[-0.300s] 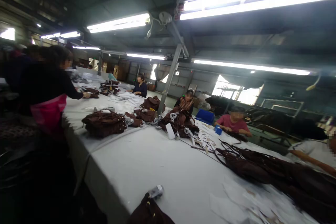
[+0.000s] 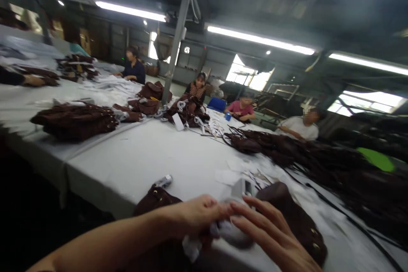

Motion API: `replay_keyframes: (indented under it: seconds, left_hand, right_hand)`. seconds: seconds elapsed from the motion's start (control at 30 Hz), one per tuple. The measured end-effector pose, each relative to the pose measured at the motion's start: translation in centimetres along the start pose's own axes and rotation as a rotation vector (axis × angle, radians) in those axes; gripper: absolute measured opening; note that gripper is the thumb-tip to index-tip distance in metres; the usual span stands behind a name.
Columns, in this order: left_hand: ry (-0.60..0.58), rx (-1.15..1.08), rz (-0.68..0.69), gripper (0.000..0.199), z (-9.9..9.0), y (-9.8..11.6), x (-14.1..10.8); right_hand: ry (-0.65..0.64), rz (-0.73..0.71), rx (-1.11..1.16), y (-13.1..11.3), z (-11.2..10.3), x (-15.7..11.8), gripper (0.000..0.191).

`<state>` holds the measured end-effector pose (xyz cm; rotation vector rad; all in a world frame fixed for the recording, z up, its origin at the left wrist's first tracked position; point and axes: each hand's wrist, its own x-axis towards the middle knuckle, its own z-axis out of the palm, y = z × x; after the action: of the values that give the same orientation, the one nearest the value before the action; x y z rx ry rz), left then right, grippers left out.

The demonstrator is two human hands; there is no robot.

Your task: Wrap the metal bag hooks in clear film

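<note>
My left hand point(image 2: 200, 216) is closed at the lower middle, its thumb and fingers at a grey-white wrapped bundle point(image 2: 234, 231). Beside it on the right, my right hand point(image 2: 270, 229) reaches over the same bundle with its fingers stretched and spread. The fingertips of both hands nearly meet above it. Crumpled white paper point(image 2: 192, 247) hangs below my left hand. One dark brown bag point(image 2: 154, 197) lies behind my left forearm, and another brown bag point(image 2: 291, 216) lies beyond my right hand. Motion blurs the bundle's details.
Brown bags point(image 2: 76, 121) are stacked at the left of the white table point(image 2: 153, 153). A metal post point(image 2: 177, 46) rises at the table's middle. More brown bags point(image 2: 318, 161) stretch along the right. Several people sit at the far side; a co-worker's hand point(image 2: 33, 80) shows at far left.
The view has swung right and down. Both my hands and the grey-white bundle have come into view, along with the brown bag beyond my right hand.
</note>
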<state>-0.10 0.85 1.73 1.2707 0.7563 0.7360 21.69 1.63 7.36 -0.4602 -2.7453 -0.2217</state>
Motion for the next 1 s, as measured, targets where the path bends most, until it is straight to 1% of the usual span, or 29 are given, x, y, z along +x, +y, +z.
replay_keyframes:
  seconds: [0.03,0.07,0.1,0.2,0.27,0.33,0.37,0.4,0.47,0.5,0.53,0.57,0.63,0.67,0.7,0.73,0.77,0.8,0.87,0.9,0.97,1.0]
  left_hand:
    - [0.0,-0.027,0.004,0.06,-0.3,0.7,0.5]
    - [-0.031,-0.036,-0.011,0.06,-0.7,1.5,1.0]
    - [-0.067,-0.04,-0.029,0.058,-1.0,2.2,1.6]
    - [-0.183,-0.085,-0.1,0.051,-1.5,3.8,3.2]
    - [-0.274,-0.142,-0.159,0.047,-1.7,4.3,4.1]
    - [-0.341,-0.173,-0.198,0.045,-1.8,4.3,4.6]
    - [-0.345,-0.181,-0.192,0.045,-1.8,4.1,4.8]
    - [-0.324,-0.187,-0.173,0.045,-1.8,3.7,5.0]
    - [-0.229,-0.193,-0.08,0.047,-1.5,2.9,5.0]
    - [-0.155,-0.194,-0.014,0.049,-1.3,2.4,5.1]
    - [-0.064,-0.189,0.054,0.05,-1.1,1.9,5.1]
    - [0.034,-0.181,0.118,0.051,-0.8,1.4,5.1]
    - [0.209,-0.167,0.217,0.052,-0.1,0.5,5.3]
    - [0.268,-0.157,0.251,0.051,0.3,0.1,5.5]
    - [0.304,-0.144,0.28,0.051,0.8,-0.1,5.8]
    - [0.319,-0.127,0.311,0.051,1.4,-0.2,6.0]
    - [0.32,-0.111,0.342,0.051,1.9,-0.2,6.3]
    - [0.305,-0.098,0.37,0.05,2.4,0.0,6.6]
    - [0.229,-0.098,0.409,0.05,2.9,0.7,6.9]
    - [0.17,-0.108,0.423,0.051,2.9,1.0,6.9]
    - [0.055,-0.09,0.425,0.052,2.2,1.3,6.5]
    - [0.036,-0.038,0.414,0.053,1.6,1.1,6.0]
  right_hand:
    - [-0.03,-0.026,-0.074,-0.1,-0.9,0.7,0.055]
    - [-0.052,-0.005,-0.154,-0.2,-1.6,1.6,0.047]
    - [-0.046,-0.002,-0.213,-0.2,-2.2,2.5,0.039]
    - [-0.077,-0.013,-0.306,-0.2,-3.4,4.6,0.026]
    - [-0.089,-0.025,-0.334,0.1,-3.9,5.4,0.021]
    - [-0.092,-0.04,-0.349,0.4,-4.1,5.5,0.022]
    - [-0.095,-0.049,-0.353,0.6,-4.1,5.4,0.023]
    - [-0.098,-0.056,-0.355,0.9,-4.0,5.1,0.025]
    - [-0.064,-0.041,-0.348,1.3,-3.4,4.2,0.029]
    - [-0.024,0.006,-0.329,1.5,-2.9,3.6,0.031]
    - [0.029,0.092,-0.289,1.6,-2.3,2.9,0.035]
    - [0.092,0.215,-0.217,1.5,-1.6,2.3,0.044]
    - [0.199,0.523,0.056,1.2,0.1,1.4,0.061]
    - [0.229,0.661,0.248,0.8,0.9,1.2,0.062]
    - [0.264,0.772,0.439,0.4,1.7,1.3,0.059]
    - [0.316,0.851,0.599,0.0,2.3,1.6,0.054]
    - [0.387,0.909,0.704,-0.5,2.8,2.0,0.05]
    - [0.474,0.952,0.742,-0.8,3.1,2.5,0.047]
    - [0.647,1.009,0.666,-1.2,3.0,3.3,0.042]
    - [0.695,1.024,0.604,-1.2,2.8,3.5,0.04]
    - [0.727,1.038,0.516,-0.5,2.2,3.2,0.037]
    - [0.743,1.042,0.491,0.1,2.0,2.7,0.036]
